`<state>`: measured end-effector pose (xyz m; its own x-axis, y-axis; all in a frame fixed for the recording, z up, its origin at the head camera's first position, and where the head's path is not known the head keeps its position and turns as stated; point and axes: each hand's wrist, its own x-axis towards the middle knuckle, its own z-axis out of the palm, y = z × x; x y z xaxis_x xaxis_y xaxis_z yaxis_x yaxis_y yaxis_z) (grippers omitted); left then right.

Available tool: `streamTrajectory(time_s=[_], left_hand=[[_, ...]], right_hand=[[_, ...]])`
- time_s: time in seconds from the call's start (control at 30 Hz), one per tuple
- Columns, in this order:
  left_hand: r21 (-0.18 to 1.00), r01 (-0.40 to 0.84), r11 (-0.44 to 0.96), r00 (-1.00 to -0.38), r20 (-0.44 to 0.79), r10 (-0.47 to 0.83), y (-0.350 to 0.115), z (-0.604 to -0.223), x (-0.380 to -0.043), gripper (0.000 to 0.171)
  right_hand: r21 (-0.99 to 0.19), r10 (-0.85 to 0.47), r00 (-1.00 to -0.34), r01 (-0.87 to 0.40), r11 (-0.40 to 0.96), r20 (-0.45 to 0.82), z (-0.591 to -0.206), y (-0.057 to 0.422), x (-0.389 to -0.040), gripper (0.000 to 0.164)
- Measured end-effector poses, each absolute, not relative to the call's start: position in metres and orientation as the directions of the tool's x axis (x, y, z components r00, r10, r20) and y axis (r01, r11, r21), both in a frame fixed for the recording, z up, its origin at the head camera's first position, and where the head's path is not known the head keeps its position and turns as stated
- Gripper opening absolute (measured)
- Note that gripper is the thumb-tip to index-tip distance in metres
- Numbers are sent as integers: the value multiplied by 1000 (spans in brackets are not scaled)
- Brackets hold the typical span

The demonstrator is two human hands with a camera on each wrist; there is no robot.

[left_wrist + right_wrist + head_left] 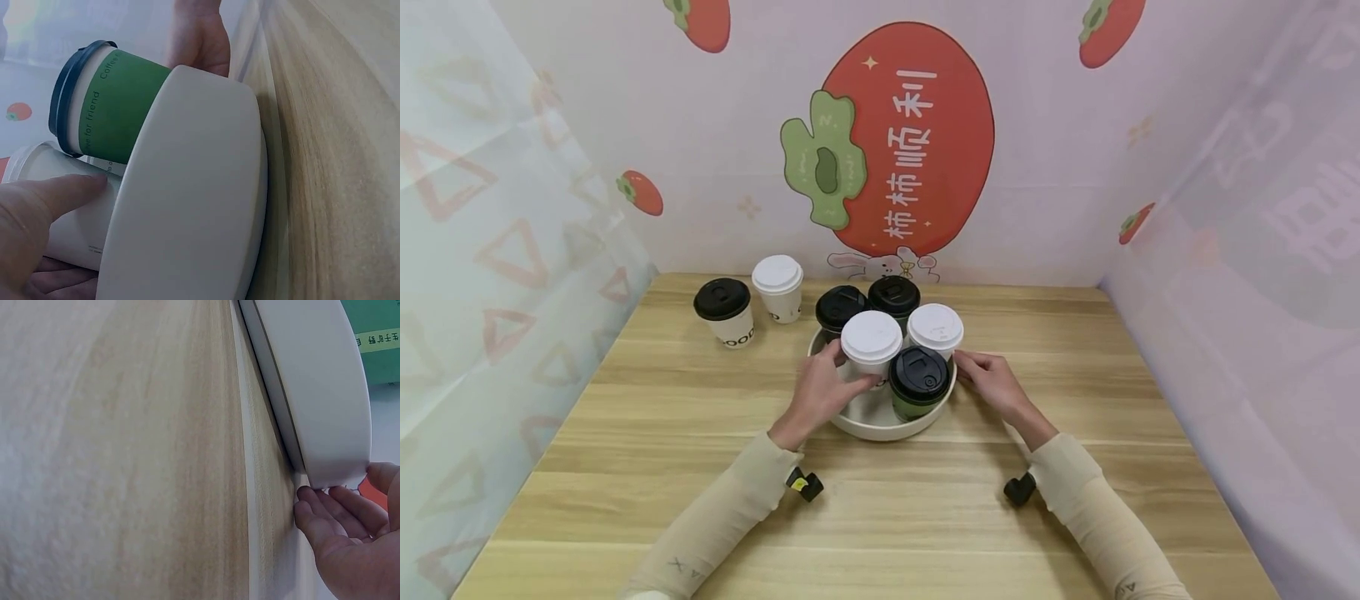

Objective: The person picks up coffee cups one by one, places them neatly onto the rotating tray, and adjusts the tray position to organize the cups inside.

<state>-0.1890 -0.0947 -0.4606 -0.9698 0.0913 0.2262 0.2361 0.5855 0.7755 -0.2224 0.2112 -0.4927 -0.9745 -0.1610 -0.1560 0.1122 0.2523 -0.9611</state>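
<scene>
A round white tray [880, 432] holds several lidded paper cups. My left hand [823, 387] grips a white-lidded white cup [871, 335] at the tray's left side, with the thumb across its front in the left wrist view. Right beside it stands a black-lidded cup with a green sleeve [125, 106]. Another white-lidded cup [936, 327] is at the tray's right, and black-lidded cups [894, 295] stand at the back. My right hand [996, 383] holds the tray's right edge, thumb at the rim and fingertips against the outer wall [325, 425].
Left of the tray, a black-lidded white cup [724, 312] and a white-lidded cup [778, 287] stand on the wooden table [925, 517]. A printed cloth [1037, 150] hangs behind the table and along both sides.
</scene>
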Motion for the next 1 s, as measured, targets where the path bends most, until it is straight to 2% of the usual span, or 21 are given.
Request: streamTrajectory(time_s=[0.13,0.53,0.83,1.0], left_hand=[[717,239,655,-965,250,78,-89,-461,-193,68],[615,276,739,-953,278,124,-80,-458,-199,69],[610,231,758,-970,204,131,-83,-456,-201,74],[660,261,704,-965,179,190,-104,-448,-193,69]], right_hand=[[-958,-158,-975,112,266,-158,-493,211,-222,52],[-962,-150,-974,129,239,-167,-494,210,-222,49],[-968,-161,-972,136,213,-172,-493,210,-223,50],[-963,-174,-969,132,236,-175,-491,213,-223,52]])
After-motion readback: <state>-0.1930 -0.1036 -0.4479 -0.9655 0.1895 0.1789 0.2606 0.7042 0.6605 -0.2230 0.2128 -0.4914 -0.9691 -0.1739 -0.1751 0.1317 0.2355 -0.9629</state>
